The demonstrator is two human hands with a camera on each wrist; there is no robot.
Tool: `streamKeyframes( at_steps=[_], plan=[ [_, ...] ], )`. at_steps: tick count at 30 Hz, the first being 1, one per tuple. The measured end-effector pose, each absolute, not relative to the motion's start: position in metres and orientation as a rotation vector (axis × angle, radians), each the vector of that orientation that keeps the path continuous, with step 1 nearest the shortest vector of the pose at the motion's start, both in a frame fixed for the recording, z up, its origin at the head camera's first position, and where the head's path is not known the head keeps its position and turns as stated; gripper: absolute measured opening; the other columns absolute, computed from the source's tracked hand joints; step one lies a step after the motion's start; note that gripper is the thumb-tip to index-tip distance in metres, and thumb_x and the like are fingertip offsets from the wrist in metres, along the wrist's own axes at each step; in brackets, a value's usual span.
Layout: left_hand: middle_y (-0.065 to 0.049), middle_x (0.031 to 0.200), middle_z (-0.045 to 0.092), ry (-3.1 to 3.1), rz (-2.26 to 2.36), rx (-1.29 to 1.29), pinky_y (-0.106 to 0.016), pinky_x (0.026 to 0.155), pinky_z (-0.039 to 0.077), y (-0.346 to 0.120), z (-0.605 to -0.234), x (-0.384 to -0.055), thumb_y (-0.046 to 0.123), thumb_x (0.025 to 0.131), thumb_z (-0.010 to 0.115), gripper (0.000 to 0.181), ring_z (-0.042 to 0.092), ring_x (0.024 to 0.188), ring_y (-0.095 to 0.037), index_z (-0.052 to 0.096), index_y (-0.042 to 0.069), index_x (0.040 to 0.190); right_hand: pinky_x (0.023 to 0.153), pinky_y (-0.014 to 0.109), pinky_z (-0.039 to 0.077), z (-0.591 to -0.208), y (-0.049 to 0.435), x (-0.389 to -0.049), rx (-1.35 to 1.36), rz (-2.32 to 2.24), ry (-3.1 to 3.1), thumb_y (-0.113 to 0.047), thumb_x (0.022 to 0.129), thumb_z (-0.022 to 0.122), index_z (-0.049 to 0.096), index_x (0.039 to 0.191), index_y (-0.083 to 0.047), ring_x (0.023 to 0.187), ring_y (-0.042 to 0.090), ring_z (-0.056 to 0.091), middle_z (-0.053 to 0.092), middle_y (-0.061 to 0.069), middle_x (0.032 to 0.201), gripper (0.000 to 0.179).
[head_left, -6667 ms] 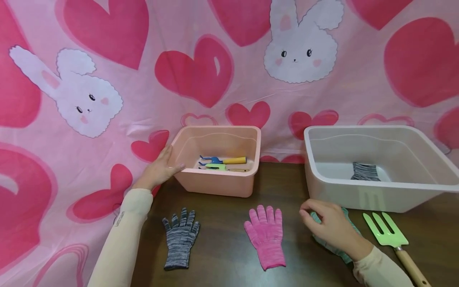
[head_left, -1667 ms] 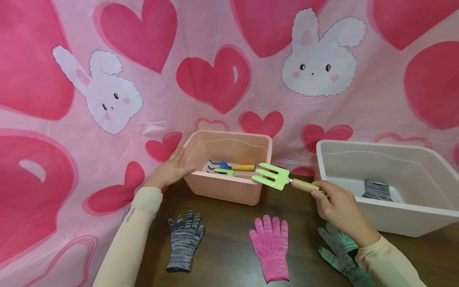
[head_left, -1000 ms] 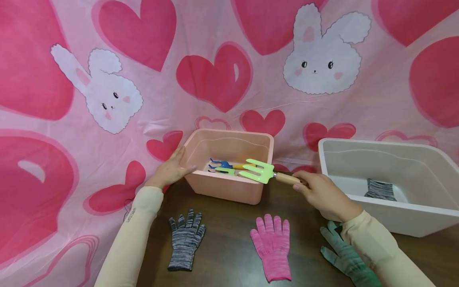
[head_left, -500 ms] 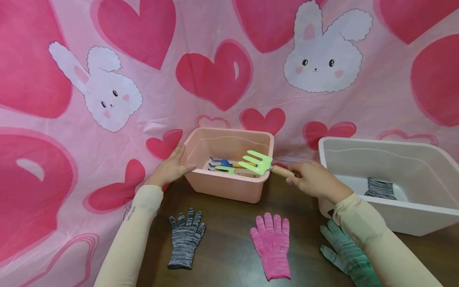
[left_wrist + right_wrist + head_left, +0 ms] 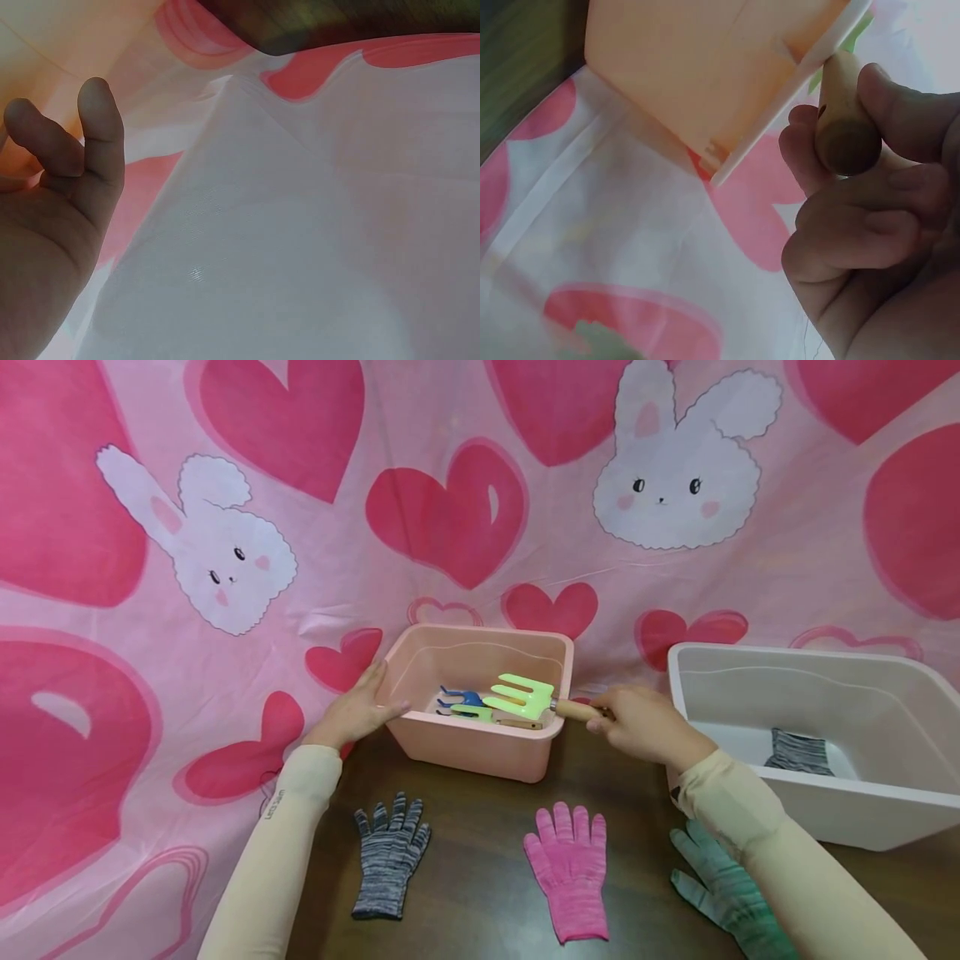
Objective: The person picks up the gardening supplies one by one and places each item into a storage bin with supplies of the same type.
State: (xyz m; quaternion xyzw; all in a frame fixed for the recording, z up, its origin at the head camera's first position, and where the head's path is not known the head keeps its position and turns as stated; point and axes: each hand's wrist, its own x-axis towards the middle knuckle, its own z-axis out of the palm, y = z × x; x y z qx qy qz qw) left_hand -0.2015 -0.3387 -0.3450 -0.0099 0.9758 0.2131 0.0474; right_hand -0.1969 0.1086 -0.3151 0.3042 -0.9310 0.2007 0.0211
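My right hand (image 5: pixel 648 727) pinches the end of the wooden handle of a light-green hand fork (image 5: pixel 534 700). The fork's tines point left over the right part of a peach plastic bin (image 5: pixel 465 752), inside its rim. The right wrist view shows thumb and fingers around the handle (image 5: pixel 847 112), close to the bin's edge. At the bin's left side rests my left hand (image 5: pixel 352 714), fingers extended along the wall and thumb at the front rim. Inside the bin lie a blue claw cultivator (image 5: pixel 467 697), its yellow handle partly hidden, and another green-headed tool (image 5: pixel 474 713) with a wooden handle.
On the dark table (image 5: pixel 465 868) lie a grey-striped glove (image 5: pixel 388 860), a pink glove (image 5: pixel 572 877) and a green glove (image 5: pixel 727 893) partly under my right forearm. A larger grey-white bin (image 5: pixel 825 810) at right holds a grey-striped glove (image 5: pixel 798 752). Patterned cloth (image 5: pixel 420 410) hangs behind.
Earlier the fork lay on the table at right; my right hand has since picked it up and carried it left over the peach bin. My left hand stays at the bin.
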Motion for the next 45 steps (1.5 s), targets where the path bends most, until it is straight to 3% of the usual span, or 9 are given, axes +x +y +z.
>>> streamKeyframes(
  at_steps=[5,13,17,22,32,40,45],
  plan=[
    [-0.006,0.170,0.004,2.977,0.647,-0.030,-0.072,0.107,0.029,-0.338,-0.345,-0.201,0.067,0.086,0.064,0.109,0.024,0.146,-0.047,0.001,0.025,0.164,0.061,0.041,0.046,-0.315,0.097,-0.200,0.971,0.616,-2.855,-0.018,0.088,0.076,0.074,0.088,-0.011,0.066,0.020,0.053,0.054,-0.004,0.066,0.007],
    [-0.007,0.170,0.003,2.985,0.635,-0.026,-0.072,0.106,0.031,-0.339,-0.344,-0.200,0.062,0.089,0.064,0.107,0.025,0.145,-0.049,-0.002,0.025,0.164,0.068,0.040,0.050,-0.316,0.071,-0.204,0.944,0.648,-2.826,-0.018,0.088,0.076,0.076,0.101,-0.004,0.072,0.022,0.054,0.059,0.003,0.079,0.019],
    [-0.007,0.169,0.004,2.990,0.636,-0.029,-0.071,0.105,0.032,-0.339,-0.344,-0.201,0.062,0.088,0.065,0.107,0.026,0.144,-0.049,-0.001,0.026,0.164,0.067,0.040,0.050,-0.315,0.055,-0.208,0.953,0.655,-2.818,-0.019,0.088,0.075,0.072,0.090,-0.008,0.071,0.023,0.054,0.057,0.004,0.076,0.011],
    [-0.008,0.169,0.005,2.998,0.633,-0.015,-0.070,0.107,0.031,-0.340,-0.345,-0.202,0.065,0.088,0.064,0.108,0.026,0.145,-0.047,0.000,0.024,0.164,0.063,0.039,0.048,-0.318,0.039,-0.214,1.000,0.634,-2.786,-0.020,0.091,0.073,0.062,0.077,-0.011,0.067,0.022,0.052,0.050,0.003,0.074,0.020],
    [-0.006,0.169,0.005,2.989,0.637,-0.004,-0.069,0.109,0.030,-0.343,-0.345,-0.202,0.073,0.083,0.062,0.113,0.025,0.146,-0.045,0.000,0.024,0.164,0.065,0.042,0.052,-0.330,0.005,-0.223,1.010,0.567,-2.752,-0.021,0.090,0.072,0.070,0.083,-0.009,0.071,0.023,0.055,0.055,0.005,0.078,0.014],
    [-0.008,0.169,0.006,3.001,0.619,0.042,-0.066,0.110,0.030,-0.343,-0.349,-0.202,0.076,0.082,0.061,0.116,0.026,0.146,-0.043,0.003,0.018,0.164,0.061,0.034,0.040,-0.339,-0.014,-0.232,0.994,0.734,-2.835,-0.024,0.090,0.075,0.056,0.061,-0.012,0.064,0.020,0.046,0.046,0.003,0.068,0.037],
    [-0.007,0.169,0.006,3.004,0.623,0.047,-0.066,0.111,0.029,-0.341,-0.346,-0.202,0.077,0.082,0.060,0.116,0.026,0.147,-0.044,0.003,0.019,0.164,0.059,0.032,0.035,-0.340,-0.015,-0.232,1.026,0.802,-2.851,-0.021,0.090,0.075,0.056,0.061,-0.013,0.063,0.019,0.043,0.042,0.003,0.063,0.036]
  ],
)
